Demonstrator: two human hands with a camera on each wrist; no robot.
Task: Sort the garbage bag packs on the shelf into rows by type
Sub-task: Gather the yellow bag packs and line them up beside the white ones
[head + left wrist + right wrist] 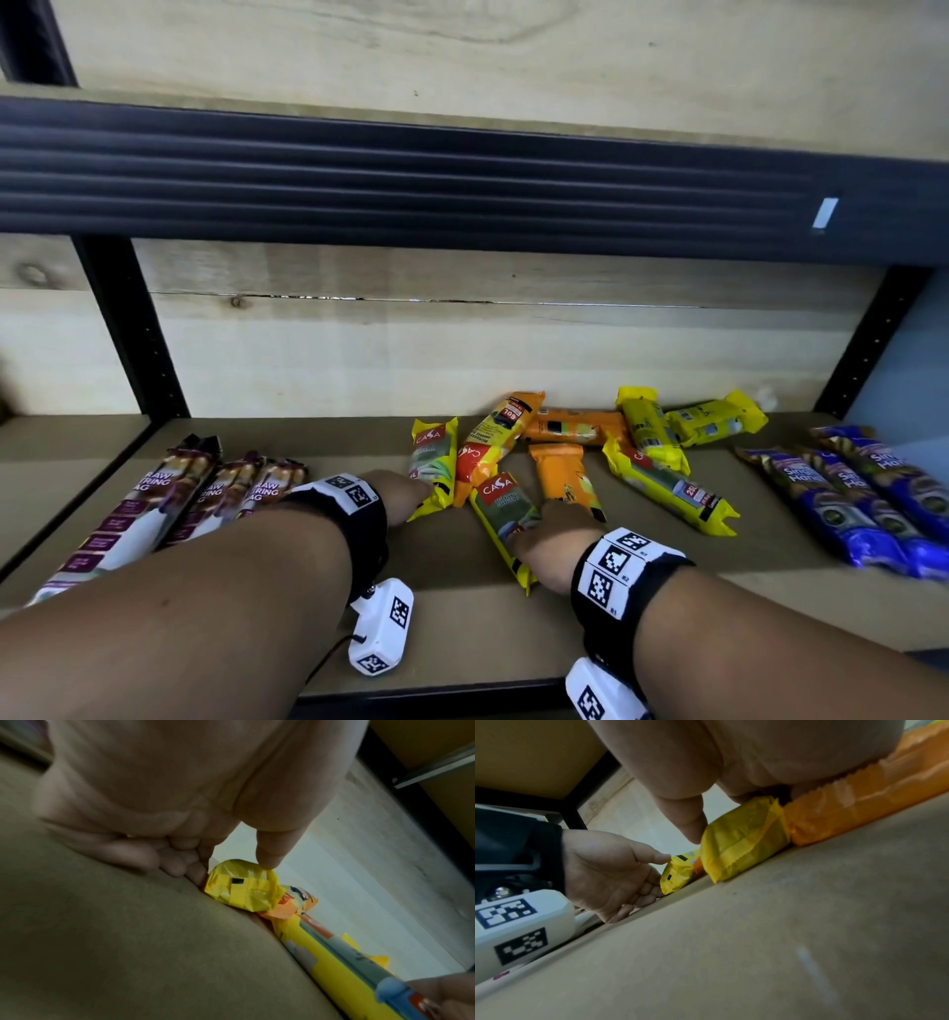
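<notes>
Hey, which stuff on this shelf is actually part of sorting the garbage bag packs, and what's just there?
Part of the job:
- yellow packs, one at the left hand, one under the right hand
- orange packs
- purple drawstring packs, already side by side
- blue packs, also grouped

Just there:
- shelf board
- white tag on the upper shelf rail

The brown shelf (462,616) carries purple packs (154,503), yellow and orange packs (565,452), blue packs (862,493).
</notes>
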